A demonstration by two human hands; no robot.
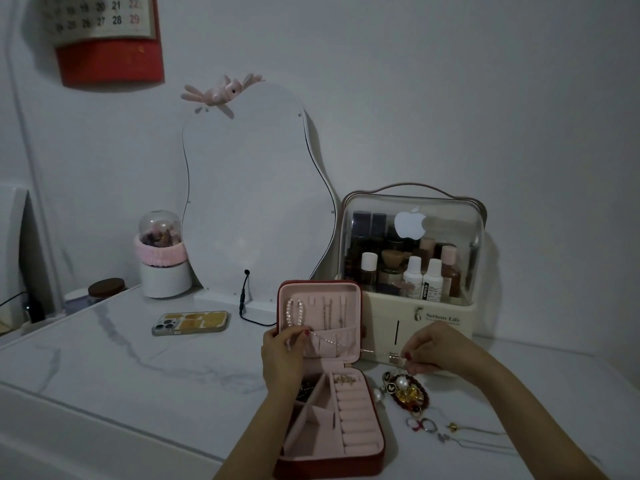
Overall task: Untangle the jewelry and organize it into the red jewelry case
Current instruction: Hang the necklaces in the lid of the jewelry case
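The red jewelry case lies open on the marble table, its pink lid standing upright. A pearl bracelet and thin chains hang inside the lid. A thin silver chain is stretched in front of the lid between my hands. My left hand pinches one end near the lid pocket. My right hand pinches the other end, by a small pendant. A tangled pile of jewelry with pearls and gold pieces lies right of the case. Rings and another chain lie nearer the table front.
A phone lies flat to the left of the case. A wavy mirror with a black cable stands behind. A clear-lidded cosmetics box stands at the back right. A white pot with a pink band is at the back left.
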